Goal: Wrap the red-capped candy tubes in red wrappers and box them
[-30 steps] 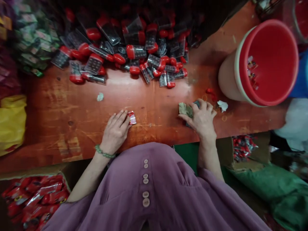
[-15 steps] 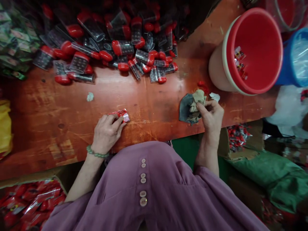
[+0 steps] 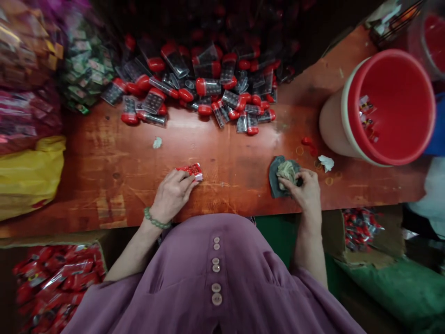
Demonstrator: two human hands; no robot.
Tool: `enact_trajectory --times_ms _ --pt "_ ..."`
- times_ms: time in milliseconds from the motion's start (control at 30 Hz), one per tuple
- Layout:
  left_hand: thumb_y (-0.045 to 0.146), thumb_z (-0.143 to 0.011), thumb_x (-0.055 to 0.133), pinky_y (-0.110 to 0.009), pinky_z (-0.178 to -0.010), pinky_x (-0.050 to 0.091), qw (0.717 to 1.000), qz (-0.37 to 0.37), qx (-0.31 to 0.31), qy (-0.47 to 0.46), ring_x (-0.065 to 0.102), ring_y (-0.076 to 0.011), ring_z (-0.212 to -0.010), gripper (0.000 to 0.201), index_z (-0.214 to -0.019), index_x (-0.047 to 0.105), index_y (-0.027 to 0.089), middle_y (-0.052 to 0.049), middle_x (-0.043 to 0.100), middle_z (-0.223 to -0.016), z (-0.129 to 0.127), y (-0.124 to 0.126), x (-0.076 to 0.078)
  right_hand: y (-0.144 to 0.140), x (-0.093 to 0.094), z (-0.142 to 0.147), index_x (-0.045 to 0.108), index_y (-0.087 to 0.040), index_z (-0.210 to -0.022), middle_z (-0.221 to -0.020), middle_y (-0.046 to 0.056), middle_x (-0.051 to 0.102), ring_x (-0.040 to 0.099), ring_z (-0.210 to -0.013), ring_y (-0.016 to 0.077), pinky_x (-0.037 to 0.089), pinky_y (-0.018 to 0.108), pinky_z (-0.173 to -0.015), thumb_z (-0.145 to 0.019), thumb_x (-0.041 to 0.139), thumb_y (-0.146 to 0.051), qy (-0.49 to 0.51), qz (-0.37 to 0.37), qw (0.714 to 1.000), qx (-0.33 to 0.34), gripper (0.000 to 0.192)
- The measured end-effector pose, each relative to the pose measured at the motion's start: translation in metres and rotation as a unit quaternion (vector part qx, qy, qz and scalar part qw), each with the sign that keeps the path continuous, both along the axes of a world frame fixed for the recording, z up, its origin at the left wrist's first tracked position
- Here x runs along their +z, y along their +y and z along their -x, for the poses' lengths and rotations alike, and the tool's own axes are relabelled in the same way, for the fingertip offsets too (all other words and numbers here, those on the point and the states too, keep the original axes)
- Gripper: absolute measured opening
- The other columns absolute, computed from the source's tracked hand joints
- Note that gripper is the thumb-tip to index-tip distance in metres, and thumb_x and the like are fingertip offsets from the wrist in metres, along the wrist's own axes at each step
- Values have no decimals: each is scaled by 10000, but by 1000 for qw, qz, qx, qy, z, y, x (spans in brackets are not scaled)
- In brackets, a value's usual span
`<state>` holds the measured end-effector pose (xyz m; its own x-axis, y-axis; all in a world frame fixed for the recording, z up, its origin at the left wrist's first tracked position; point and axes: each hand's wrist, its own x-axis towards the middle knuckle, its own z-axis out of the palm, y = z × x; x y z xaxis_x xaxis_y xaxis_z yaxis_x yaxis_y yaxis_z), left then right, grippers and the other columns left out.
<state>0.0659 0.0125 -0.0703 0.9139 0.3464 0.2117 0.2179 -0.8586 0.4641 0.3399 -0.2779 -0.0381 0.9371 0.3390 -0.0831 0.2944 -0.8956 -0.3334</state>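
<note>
Two bare hands lie on the worn reddish wooden tabletop (image 3: 225,153) near the middle of the frame: our left hand (image 3: 172,195), with a green bead bracelet (image 3: 155,221) at the wrist, pinches a small red and silver foil packet (image 3: 190,170) between its fingertips, while our right hand (image 3: 306,191) presses closed fingers onto a crumpled beige rag (image 3: 287,170) lying on a dark grey cloth (image 3: 274,178). Well apart from both, a heap of clear plastic cases with red caps (image 3: 208,88) fills the upper middle, and a red-lined plastic bucket (image 3: 382,109) lies tipped at the upper right, its mouth toward us.
</note>
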Motion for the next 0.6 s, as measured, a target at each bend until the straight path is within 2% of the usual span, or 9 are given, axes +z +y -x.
enact_trajectory --times_ms 67,133,200,267,333,433,500,600 --pt "267 -988 491 -331 -756 501 1000 -10 5 9 559 -208 -802 248 -971 711 154 -92 670 -895 -1 -1 2 0 20 -3 589 -222 -754 -1077 148 625 603 -992 362 463 598 -848 -640 664 -773 10 77 996 52 568" --pt "221 -989 467 -334 -751 496 999 -29 18 9 554 -216 -803 254 -951 707 146 -97 672 -882 -3 -3 3 14 41 -5 638 -219 -771 -934 152 667 613 -924 381 445 620 -817 -682 626 -810 -22 127 986 102 597" --pt "184 -979 469 -334 -739 489 998 -50 35 -8 555 -218 -789 252 -894 704 150 -93 675 -845 -4 -5 2 46 57 -4 666 -222 -831 -891 152 694 626 -901 356 458 569 -825 -775 575 -776 -65 87 979 172 564" --pt "163 -966 489 -332 -743 487 997 -57 52 -32 571 -214 -788 243 -846 700 158 -86 679 -817 -5 -8 0 95 60 0 672 -216 -928 -930 121 710 649 -885 295 491 483 -821 -863 542 -697 -66 -3 969 238 503" --pt "169 -961 507 -331 -754 489 996 -43 69 -45 595 -209 -799 239 -822 701 170 -79 684 -803 -5 -10 -3 152 49 6 652 -214 -1010 -946 87 716 658 -856 241 515 406 -800 -915 523 -632 -34 -70 955 287 448" --pt "247 -959 552 -330 -736 497 996 8 81 -43 608 -198 -771 237 -791 708 187 -65 686 -777 -3 -9 -6 226 15 14 611 -201 -1077 -1018 96 702 658 -924 253 524 410 -837 -929 517 -612 -35 -84 941 327 446" --pt "301 -947 589 -327 -736 511 995 50 73 -44 613 -189 -759 227 -804 723 187 -60 696 -790 -2 -7 -7 256 -7 18 587 -185 -1121 -1085 124 684 649 -993 283 522 445 -870 -920 524 -621 -49 -85 940 326 485" --pt "322 -949 592 -320 -761 530 993 96 57 -44 626 -178 -784 221 -886 749 180 -63 714 -840 0 -4 -6 271 -27 17 572 -168 -1158 -1138 150 660 639 -1035 300 518 477 -897 -934 526 -574 -49 -97 946 304 466"
